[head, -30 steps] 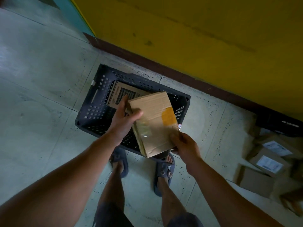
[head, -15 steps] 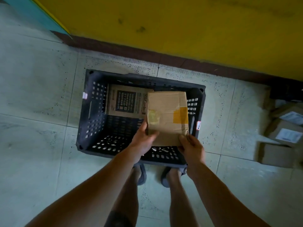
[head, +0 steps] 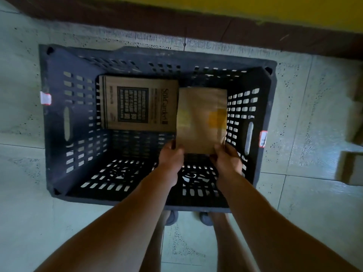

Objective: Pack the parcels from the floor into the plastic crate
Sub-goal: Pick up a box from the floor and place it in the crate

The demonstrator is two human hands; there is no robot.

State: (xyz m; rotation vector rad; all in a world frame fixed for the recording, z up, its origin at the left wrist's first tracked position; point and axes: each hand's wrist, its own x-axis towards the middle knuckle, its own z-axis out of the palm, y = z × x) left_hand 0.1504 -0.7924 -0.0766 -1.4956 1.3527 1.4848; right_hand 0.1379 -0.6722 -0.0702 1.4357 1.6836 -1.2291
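Note:
A dark slotted plastic crate (head: 66,122) stands on the tiled floor below me. Inside it, at the back left, lies a printed cardboard parcel (head: 137,104). Beside that, on the right half of the crate, is a plain brown parcel (head: 201,118) with a yellow tape patch. My left hand (head: 170,156) grips its near left corner and my right hand (head: 225,158) grips its near right corner. Both hands are down inside the crate. I cannot tell whether the parcel touches the crate bottom.
A yellow wall with a dark brown skirting (head: 196,24) runs just behind the crate. More cardboard parcels (head: 349,167) lie on the floor at the right edge. My feet in sandals (head: 206,218) stand right at the crate's near rim.
The brown parcel has gone from above the crate rim down into the crate's right side, beside the printed parcel. Both hands followed it down, and my head has leaned closer over the crate.

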